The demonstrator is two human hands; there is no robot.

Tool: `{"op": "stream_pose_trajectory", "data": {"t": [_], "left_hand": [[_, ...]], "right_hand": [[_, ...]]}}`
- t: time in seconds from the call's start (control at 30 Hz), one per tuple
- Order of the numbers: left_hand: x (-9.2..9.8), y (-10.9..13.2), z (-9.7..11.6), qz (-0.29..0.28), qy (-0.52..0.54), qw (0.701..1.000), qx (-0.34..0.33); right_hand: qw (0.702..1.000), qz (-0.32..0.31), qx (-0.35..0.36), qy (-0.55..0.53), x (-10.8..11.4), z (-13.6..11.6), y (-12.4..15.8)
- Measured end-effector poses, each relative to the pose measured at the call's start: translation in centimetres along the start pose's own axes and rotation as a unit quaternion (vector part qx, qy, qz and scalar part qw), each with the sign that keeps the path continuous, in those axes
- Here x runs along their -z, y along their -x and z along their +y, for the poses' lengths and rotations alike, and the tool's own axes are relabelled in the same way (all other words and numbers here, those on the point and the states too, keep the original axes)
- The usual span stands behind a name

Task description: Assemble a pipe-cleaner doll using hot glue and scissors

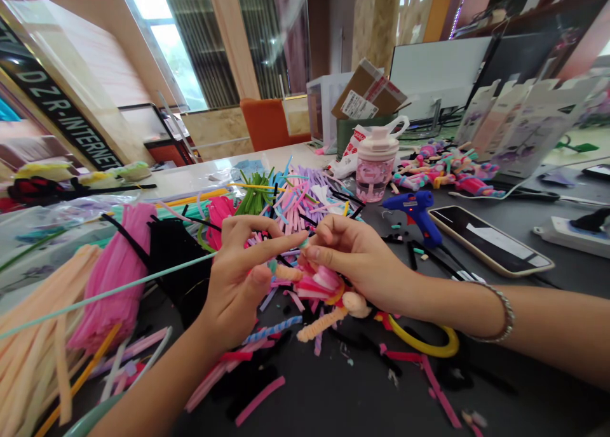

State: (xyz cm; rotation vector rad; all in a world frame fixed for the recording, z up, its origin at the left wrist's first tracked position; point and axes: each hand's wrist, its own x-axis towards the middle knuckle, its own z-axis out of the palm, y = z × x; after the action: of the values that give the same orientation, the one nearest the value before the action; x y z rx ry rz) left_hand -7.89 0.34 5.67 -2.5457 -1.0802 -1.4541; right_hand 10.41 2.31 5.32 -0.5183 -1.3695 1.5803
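A pipe-cleaner doll [320, 283] with a pink body, peach limbs and a pale round head lies low between my hands, partly covered by them. A long light-teal pipe cleaner [143, 280] runs from the left edge into my left hand [241, 268]; its fingers are bent around it, with the index finger stretched toward my right fingertips. My right hand [359, 259] is closed in a pinch above the doll, with a bit of teal showing at the fingertips. A teal band sits on the doll's peach limb beside my left thumb.
Bundles of pink [117, 272] and peach pipe cleaners [42, 322] lie at left, cut pieces in front. A blue glue gun [415, 211], phone [490, 239], yellow ring [426, 348] and power strip [574, 234] are at right. Behind stand a pink cup [376, 164] and finished dolls [445, 164].
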Motion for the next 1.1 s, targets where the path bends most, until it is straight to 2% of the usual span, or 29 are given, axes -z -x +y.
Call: {"op": "stream_pose_trajectory", "data": {"t": [0.37, 0.7, 0.8, 0.97, 1.1], "left_hand": [[-0.1, -0.3, 0.3, -0.005, 0.015, 1.0, -0.017], [-0.4, -0.1, -0.2, 0.006, 0.071, 0.997, -0.01], [-0.7, -0.1, 0.0, 0.036, 0.105, 0.994, -0.002], [-1.3, -0.5, 0.9, 0.127, 0.157, 0.979, 0.037], [-1.6, -0.7, 1.8, 0.169, 0.205, 0.962, 0.057]], "right_hand": [[1.0, -0.008, -0.001, 0.001, 0.0, 0.2, -0.1], [1.0, -0.007, 0.0, -0.013, 0.0, 0.1, 0.0], [1.0, -0.004, 0.003, -0.021, -0.1, -0.1, 0.0], [0.999, -0.001, -0.008, -0.038, 0.0, 0.0, -0.1], [0.998, -0.002, -0.008, -0.055, 0.1, 0.1, -0.2]]}}
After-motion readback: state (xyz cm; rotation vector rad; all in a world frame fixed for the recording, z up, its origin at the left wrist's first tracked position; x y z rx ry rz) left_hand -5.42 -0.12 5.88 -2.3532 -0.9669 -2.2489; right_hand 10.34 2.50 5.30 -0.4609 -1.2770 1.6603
